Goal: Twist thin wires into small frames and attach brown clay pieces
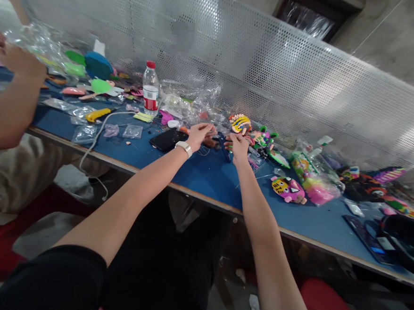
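Note:
Above the blue tabletop, my left hand point(199, 136) wears a pale watch and has its thumb and fingers pressed together. Whatever may be in that pinch is too small to make out. My right hand point(238, 146) is a little to the right, fingers curled closed, with any held item hidden. Small dark and brown bits lie between and behind the two hands. A black phone point(166, 139) lies just left of my left hand. Beyond my right hand are a striped foam piece point(240, 123) and a green and pink foam figure point(264, 138).
A bottle with a red cap point(150, 90) stands behind the phone. A yellow cutter point(98, 115) and white cable point(106, 119) lie left. At right are a foam tiger face point(288, 189), bagged foam and a phone point(367, 239). A co-worker's arm point(15, 89) reaches in at far left.

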### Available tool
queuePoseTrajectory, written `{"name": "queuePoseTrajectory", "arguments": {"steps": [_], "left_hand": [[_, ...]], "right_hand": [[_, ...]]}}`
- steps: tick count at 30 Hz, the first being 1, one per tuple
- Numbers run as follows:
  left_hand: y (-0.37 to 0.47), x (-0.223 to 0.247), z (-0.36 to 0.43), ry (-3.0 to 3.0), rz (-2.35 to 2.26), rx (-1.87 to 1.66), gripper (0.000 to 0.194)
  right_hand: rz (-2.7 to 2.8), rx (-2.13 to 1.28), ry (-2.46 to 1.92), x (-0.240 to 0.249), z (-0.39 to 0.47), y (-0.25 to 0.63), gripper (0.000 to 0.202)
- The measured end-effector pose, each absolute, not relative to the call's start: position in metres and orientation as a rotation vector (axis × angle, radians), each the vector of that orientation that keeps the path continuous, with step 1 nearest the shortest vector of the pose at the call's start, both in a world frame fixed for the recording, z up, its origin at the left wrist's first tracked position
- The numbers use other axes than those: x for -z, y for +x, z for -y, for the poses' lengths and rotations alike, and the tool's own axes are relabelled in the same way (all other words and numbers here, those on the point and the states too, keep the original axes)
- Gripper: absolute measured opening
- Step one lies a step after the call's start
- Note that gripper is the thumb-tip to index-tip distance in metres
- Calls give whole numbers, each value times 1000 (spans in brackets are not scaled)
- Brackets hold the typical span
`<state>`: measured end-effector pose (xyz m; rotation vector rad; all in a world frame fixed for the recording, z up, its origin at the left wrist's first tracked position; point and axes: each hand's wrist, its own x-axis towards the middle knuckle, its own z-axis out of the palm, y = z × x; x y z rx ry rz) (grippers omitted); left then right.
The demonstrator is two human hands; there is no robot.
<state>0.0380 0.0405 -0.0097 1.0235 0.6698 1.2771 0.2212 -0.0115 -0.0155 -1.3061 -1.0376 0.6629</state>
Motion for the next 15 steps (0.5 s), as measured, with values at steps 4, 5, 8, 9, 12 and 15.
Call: {"name": "queuePoseTrajectory", "arguments": {"steps": [4,5,8,9,12,15], "left_hand": [[39,11,-38,1141,-691,-1239,8],[40,12,-37,1198,-702,-1232,9],[40,15,-37,1461,-710,-1234,17],[41,17,-37,1560,-707,-1230,19],[40,19,-39,1801,-698,-1184,16],[40,20,-40,1914,-719,-1171,11]], "right_hand": [[1178,-647,-1262,19,11,220,40],[1212,-643,-1256,19,11,219,43],[1318,-621,-1250,21,11,217,52],[1351,-614,-1250,21,11,217,55],[1432,-594,-1262,21,14,215,60],[1467,-577,-1274,19,18,214,62]]}}
